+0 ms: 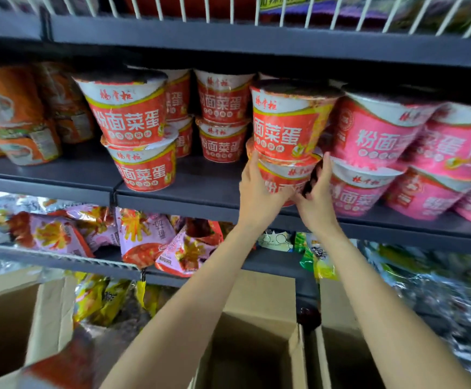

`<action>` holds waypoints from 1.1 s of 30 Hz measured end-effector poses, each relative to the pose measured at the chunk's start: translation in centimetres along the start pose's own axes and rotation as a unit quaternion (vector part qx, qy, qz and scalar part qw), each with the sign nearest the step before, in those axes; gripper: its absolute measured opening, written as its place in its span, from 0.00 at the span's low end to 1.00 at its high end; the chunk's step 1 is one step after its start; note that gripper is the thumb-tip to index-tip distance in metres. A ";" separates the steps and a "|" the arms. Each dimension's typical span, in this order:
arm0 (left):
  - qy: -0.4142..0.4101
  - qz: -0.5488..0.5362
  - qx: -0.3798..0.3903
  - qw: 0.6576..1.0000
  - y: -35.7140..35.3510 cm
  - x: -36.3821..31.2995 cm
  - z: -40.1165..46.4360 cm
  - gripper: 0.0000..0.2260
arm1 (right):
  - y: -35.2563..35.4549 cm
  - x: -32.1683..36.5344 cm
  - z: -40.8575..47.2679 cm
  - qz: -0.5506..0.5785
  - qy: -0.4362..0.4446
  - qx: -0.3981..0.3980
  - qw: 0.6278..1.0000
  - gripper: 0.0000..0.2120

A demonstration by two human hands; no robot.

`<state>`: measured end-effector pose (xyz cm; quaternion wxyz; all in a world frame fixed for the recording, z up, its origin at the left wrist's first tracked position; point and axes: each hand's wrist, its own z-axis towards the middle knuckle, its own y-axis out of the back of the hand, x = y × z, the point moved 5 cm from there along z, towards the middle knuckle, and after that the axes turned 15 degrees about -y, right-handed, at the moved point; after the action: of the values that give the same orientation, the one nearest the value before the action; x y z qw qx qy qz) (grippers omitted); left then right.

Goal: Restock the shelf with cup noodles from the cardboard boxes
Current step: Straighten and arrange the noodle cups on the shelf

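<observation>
Red cup noodles stand in stacks of two on the dark grey shelf [200,189]. My left hand [259,189] and my right hand [317,195] clasp the lower red cup [283,178] of a front stack from both sides. An upper red cup [287,122] rests on top of it, and my left fingertips reach its base. Another red stack [139,127] stands to the left, with more red cups [223,119] behind. Pink cup noodles [380,136] fill the shelf to the right. Open cardboard boxes [256,352] sit below my arms.
Orange packets [15,116] lie at the shelf's left end. The lower shelf holds purple and red snack bags [144,240] and green bags [313,256]. Another open box [4,318] is at the lower left. A white wire rack [228,9] runs above.
</observation>
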<state>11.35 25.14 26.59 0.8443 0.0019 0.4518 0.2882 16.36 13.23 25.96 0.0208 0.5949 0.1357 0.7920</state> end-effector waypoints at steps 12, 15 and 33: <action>0.020 0.019 0.019 0.999 8.1 2.0 0.5 0.39 | -3.0 2.9 -0.8 -0.144 0.051 0.013 0.988 0.40; 0.019 0.039 0.074 0.996 9.4 2.3 0.4 0.32 | -4.3 3.4 0.8 -0.147 0.029 0.011 0.989 0.43; -0.143 0.409 0.060 0.899 16.0 3.8 1.0 0.28 | -12.0 4.2 3.3 -0.188 0.019 0.019 0.982 0.35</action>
<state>5.97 40.56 28.46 0.7057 0.2779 0.3022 0.5775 16.73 26.18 27.82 0.1556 0.5436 0.2608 0.7824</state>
